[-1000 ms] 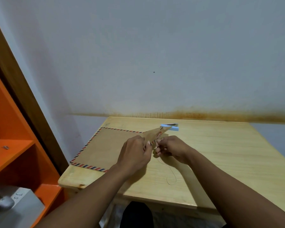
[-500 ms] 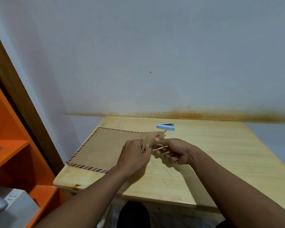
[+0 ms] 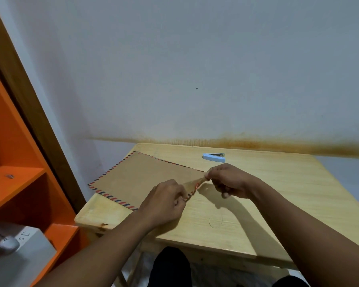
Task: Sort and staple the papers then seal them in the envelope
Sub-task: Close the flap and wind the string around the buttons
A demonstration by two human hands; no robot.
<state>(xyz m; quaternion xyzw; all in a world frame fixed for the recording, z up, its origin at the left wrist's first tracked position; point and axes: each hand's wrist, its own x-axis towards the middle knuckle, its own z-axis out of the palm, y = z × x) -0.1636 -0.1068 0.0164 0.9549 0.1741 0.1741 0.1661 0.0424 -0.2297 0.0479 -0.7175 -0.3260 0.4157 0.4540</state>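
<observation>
Brown paper envelope [image 3: 145,179], striped border, flap between hands, left [image 3: 164,201] and right [image 3: 229,181].

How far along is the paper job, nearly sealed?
Done, apparently: no loose papers show, and the stapler lies untouched on the table, so sorting and stapling look finished. In hand: left hand and right hand pinch the flap of the envelope. Left: pressing the raised flap shut.

Only text: dark handwritten marks on grey box [image 3: 29,255], lower left of frame, roughly "s" plus a bracket shape, not clearly legible.
</observation>
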